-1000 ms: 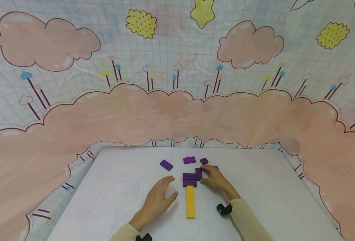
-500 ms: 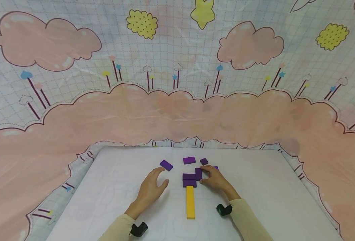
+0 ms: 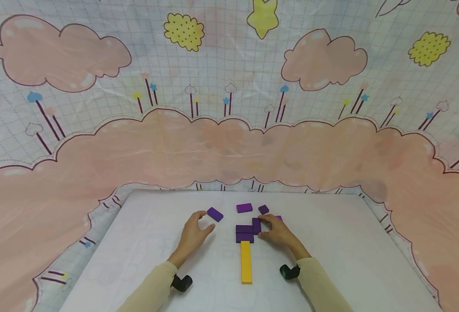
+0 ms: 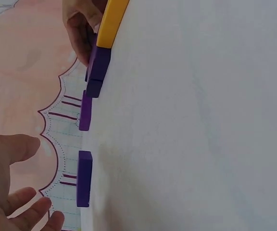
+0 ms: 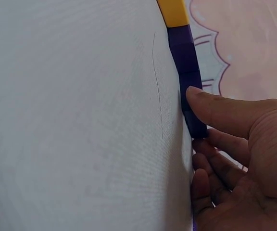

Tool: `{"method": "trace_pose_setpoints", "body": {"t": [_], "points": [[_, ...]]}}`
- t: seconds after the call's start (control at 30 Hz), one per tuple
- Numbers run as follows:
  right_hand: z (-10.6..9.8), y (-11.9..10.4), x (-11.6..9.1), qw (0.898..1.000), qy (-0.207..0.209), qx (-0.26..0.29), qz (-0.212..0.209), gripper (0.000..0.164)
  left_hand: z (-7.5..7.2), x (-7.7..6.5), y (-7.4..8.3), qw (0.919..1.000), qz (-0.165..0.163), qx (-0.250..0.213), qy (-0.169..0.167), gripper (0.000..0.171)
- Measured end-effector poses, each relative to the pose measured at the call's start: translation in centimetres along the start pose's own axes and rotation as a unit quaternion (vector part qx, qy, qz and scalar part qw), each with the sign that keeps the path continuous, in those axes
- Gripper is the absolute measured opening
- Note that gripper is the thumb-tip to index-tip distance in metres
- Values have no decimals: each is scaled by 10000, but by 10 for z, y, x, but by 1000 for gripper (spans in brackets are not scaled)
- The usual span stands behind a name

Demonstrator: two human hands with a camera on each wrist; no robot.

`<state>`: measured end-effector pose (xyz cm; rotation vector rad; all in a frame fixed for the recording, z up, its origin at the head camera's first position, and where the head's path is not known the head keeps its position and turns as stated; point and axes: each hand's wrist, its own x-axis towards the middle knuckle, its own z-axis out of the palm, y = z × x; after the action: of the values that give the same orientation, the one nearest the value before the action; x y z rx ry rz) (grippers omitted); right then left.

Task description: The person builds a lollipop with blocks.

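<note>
My right hand (image 3: 279,231) pinches a dark purple block (image 3: 256,226) between thumb and forefinger at its near and far ends. That block stands lengthwise against two purple blocks (image 3: 244,233) laid side by side. A long yellow block (image 3: 246,263) reaches from them toward me. My left hand (image 3: 192,234) is spread, thumb and forefinger apart, just left of a loose purple block (image 3: 215,214). In the left wrist view, a gap shows between the left fingers and that loose block (image 4: 84,179).
At the back lie a brighter purple block (image 3: 244,208) and a small dark purple block (image 3: 263,209). Another purple block (image 3: 279,217) is partly hidden behind my right hand. Everything rests on a white tabletop (image 3: 155,216), with a patterned cloth (image 3: 229,151) hanging behind.
My left hand has moved away from the joined blocks, leftward and further back, to beside the loose purple block. My right hand has stayed on its block.
</note>
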<state>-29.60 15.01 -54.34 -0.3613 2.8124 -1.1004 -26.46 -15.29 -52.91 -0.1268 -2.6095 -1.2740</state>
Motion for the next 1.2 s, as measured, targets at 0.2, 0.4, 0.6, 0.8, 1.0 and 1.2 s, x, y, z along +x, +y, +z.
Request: {"method": "trace_pose_setpoints", "body": {"t": [0.2,0.4,0.6,0.8,1.0,1.2], "points": [[1,0,0,10000,36,59,-26,56,9,13,-5,9993,-259,205,-182,66],[1,0,1,10000,38,58,-13,56,15,24,-13,9966,-294,710,-286,74],[1,0,1,10000,21,64,11,57,18,32,-17,9937,-275,1058,-228,78],[2,3,2,9999,45,55,-83,56,20,38,-18,9896,-323,1376,-250,84],[4,4,2,10000,28,91,-14,56,23,39,-16,9850,-317,1660,-342,85],[2,3,1,10000,38,66,-28,57,25,38,-11,9855,-395,1616,-337,78]]}}
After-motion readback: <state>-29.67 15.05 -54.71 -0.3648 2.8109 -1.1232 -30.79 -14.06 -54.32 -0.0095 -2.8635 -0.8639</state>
